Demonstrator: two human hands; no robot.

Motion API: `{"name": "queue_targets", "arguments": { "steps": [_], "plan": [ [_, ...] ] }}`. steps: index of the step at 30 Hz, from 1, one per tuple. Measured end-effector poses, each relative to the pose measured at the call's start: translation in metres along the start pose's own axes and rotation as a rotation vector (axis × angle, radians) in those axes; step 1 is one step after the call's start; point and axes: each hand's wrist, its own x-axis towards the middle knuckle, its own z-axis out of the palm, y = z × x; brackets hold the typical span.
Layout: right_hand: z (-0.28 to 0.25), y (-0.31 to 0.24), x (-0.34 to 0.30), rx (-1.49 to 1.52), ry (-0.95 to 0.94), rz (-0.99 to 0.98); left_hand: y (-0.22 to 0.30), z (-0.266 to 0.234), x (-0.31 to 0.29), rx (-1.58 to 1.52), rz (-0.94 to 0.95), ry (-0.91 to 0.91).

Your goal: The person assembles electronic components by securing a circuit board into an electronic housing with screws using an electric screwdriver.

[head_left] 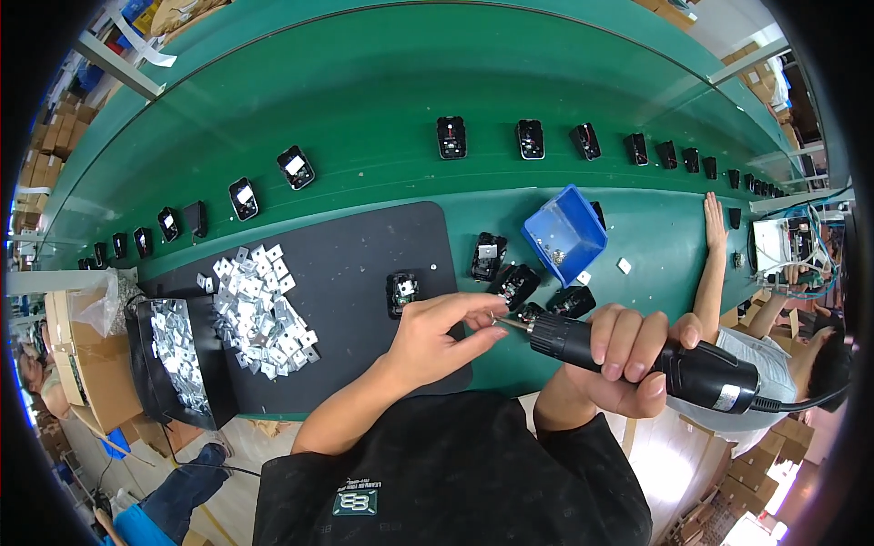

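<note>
Electric screwdriver (706, 375) (black, corded), fingers of the right hand (628, 350) clamped round it; left hand (432, 341) beside the bit (517, 324), finger closure indiscernible.

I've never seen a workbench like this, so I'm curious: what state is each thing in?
Electric screwdriver: gripped, corded; running or not, can't tell
Right hand: closed around the screwdriver
Left hand: curled by the bit; grip unclear
Blue bin: open-topped, small parts inside
Metal plates: loosely piled
Black box: open, metal pieces inside
Black housings: mostly open, insides exposed
</note>
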Motion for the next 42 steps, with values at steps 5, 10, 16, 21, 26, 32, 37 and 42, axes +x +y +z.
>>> {"name": "queue_targets", "arguments": {
  "steps": [5,10,16,21,26,32,37,42],
  "plan": [
    [0.002,-0.006,0.000,-0.026,0.038,0.018,0.001,-0.002,0.001,0.113,0.054,-0.040],
    [-0.011,-0.007,-0.002,-0.074,0.155,0.022,-0.004,0.007,0.009,0.478,0.072,-0.108],
    [-0.026,-0.002,-0.003,-0.107,0.218,0.047,-0.030,0.012,-0.002,0.639,0.170,-0.128],
    [-0.037,-0.003,-0.004,-0.188,0.220,0.044,-0.039,0.022,0.006,0.666,0.201,-0.089],
    [-0.031,-0.001,-0.003,-0.094,0.194,0.078,-0.039,0.020,0.000,0.301,0.139,-0.043],
    [-0.017,0.003,-0.003,0.022,0.105,0.097,-0.053,0.013,-0.011,0.158,0.083,0.080],
    [-0.012,0.001,-0.007,0.049,0.059,0.141,-0.044,0.016,-0.015,0.099,0.056,0.151],
    [-0.007,0.006,-0.009,0.130,0.034,0.212,-0.038,0.001,-0.020,0.120,-0.016,0.043]
  ]
}}
